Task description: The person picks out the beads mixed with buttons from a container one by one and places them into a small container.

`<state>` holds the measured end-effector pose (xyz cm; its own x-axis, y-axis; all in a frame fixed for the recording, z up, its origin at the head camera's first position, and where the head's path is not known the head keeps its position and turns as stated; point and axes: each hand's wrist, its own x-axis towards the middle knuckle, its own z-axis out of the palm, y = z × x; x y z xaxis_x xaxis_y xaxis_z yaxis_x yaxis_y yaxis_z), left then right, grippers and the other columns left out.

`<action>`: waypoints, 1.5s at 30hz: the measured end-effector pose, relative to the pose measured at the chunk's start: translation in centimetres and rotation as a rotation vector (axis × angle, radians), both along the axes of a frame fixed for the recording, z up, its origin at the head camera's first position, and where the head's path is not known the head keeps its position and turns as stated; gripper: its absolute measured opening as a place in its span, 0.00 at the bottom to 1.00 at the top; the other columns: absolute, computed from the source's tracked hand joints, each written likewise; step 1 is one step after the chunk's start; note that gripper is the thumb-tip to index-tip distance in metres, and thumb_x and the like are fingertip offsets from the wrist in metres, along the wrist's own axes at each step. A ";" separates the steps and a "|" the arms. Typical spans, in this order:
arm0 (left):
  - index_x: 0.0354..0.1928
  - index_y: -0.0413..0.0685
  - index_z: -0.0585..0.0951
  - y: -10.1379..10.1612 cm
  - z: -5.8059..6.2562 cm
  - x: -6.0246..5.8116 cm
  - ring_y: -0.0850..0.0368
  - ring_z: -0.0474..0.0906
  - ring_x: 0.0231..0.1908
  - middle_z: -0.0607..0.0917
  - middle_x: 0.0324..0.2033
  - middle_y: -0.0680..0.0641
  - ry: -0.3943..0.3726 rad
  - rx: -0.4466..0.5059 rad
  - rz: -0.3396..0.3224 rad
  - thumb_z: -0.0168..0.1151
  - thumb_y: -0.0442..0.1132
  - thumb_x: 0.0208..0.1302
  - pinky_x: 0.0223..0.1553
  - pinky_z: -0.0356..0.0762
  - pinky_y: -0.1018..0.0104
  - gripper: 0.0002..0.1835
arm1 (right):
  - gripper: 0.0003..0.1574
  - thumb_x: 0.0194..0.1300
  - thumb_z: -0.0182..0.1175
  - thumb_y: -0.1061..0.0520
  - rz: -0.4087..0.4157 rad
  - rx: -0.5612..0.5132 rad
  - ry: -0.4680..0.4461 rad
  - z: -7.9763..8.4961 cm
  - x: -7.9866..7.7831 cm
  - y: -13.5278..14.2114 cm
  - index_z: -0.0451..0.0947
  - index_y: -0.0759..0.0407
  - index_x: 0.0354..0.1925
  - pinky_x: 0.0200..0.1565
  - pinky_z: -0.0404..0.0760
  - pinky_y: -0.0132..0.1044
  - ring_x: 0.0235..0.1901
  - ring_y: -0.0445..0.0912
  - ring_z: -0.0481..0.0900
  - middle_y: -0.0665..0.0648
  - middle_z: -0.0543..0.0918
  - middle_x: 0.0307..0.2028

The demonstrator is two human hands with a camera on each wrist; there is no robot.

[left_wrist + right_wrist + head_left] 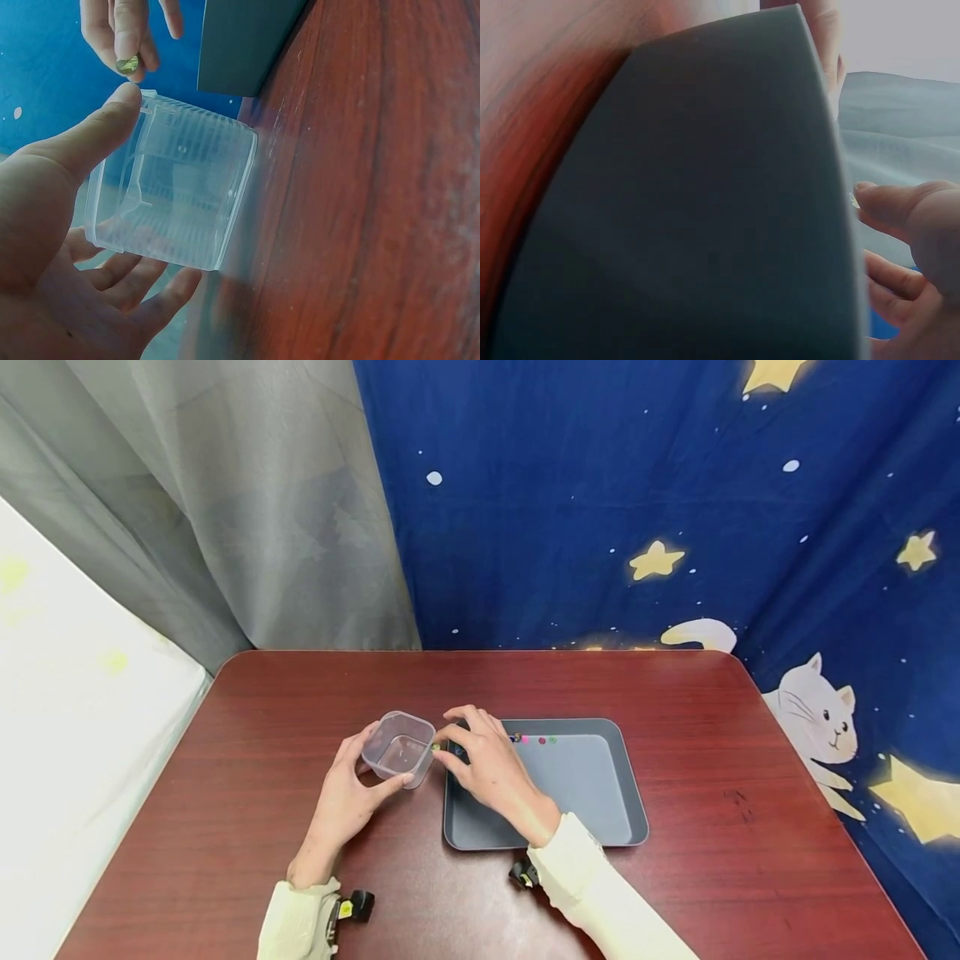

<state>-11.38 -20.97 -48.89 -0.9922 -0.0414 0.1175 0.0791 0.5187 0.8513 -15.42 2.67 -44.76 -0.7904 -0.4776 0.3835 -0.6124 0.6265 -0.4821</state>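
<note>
My left hand grips a clear plastic container by its sides, thumb on the near side and fingers on the far side. In the left wrist view the container is see-through with fine ribs. Just right of its rim, my right hand pinches a small, shiny yellow-green round gem between thumb and fingers. The gem is apart from the container. Below the right hand lies a dark grey tray, with several small coloured round pieces along its far edge. The right hand hides part of the tray.
The reddish-brown wooden table carries the tray and extends around it. A grey curtain and a blue star-patterned curtain hang behind its far edge. White cloth hangs on the left.
</note>
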 end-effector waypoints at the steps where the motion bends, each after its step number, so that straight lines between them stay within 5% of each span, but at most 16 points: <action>1: 0.78 0.53 0.66 0.0 0.0 0.0 0.45 0.83 0.60 0.73 0.68 0.43 -0.001 -0.001 -0.001 0.82 0.47 0.56 0.57 0.79 0.73 0.50 | 0.08 0.71 0.69 0.48 0.001 0.001 0.002 0.0 0.0 -0.1 0.87 0.45 0.46 0.71 0.71 0.50 0.61 0.51 0.78 0.52 0.79 0.61; 13: 0.78 0.52 0.66 -0.1 0.1 -0.1 0.45 0.82 0.60 0.73 0.68 0.42 0.001 0.012 -0.010 0.81 0.47 0.57 0.60 0.81 0.62 0.49 | 0.07 0.70 0.70 0.50 -0.004 0.000 0.005 -0.3 -0.3 -0.6 0.87 0.46 0.46 0.69 0.72 0.49 0.60 0.50 0.78 0.52 0.79 0.61; 26: 0.79 0.50 0.65 -0.1 -0.1 -0.2 0.44 0.82 0.60 0.72 0.69 0.43 0.003 -0.003 -0.006 0.82 0.47 0.56 0.55 0.75 0.83 0.51 | 0.08 0.71 0.68 0.48 -0.008 0.018 -0.014 -0.2 -0.1 -1.2 0.87 0.45 0.47 0.69 0.73 0.48 0.60 0.48 0.78 0.53 0.80 0.61; 40: 0.78 0.53 0.66 -0.1 0.0 -0.1 0.45 0.82 0.61 0.73 0.68 0.44 -0.005 0.006 0.003 0.82 0.48 0.56 0.55 0.75 0.82 0.50 | 0.10 0.71 0.68 0.49 0.001 0.029 -0.019 -0.3 -0.1 -1.8 0.87 0.45 0.49 0.64 0.76 0.47 0.57 0.47 0.77 0.52 0.79 0.61; 45: 0.79 0.53 0.65 0.0 0.0 0.0 0.45 0.82 0.61 0.73 0.68 0.44 -0.006 0.006 -0.002 0.81 0.49 0.57 0.57 0.79 0.74 0.50 | 0.10 0.72 0.67 0.48 -0.005 0.053 -0.042 -0.1 0.1 -2.0 0.87 0.44 0.50 0.63 0.76 0.47 0.58 0.47 0.77 0.51 0.79 0.61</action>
<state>-11.41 -21.01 -48.87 -0.9930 -0.0401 0.1111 0.0749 0.5133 0.8550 -15.33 0.68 -44.90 -0.8080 -0.4922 0.3237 -0.5888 0.6551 -0.4735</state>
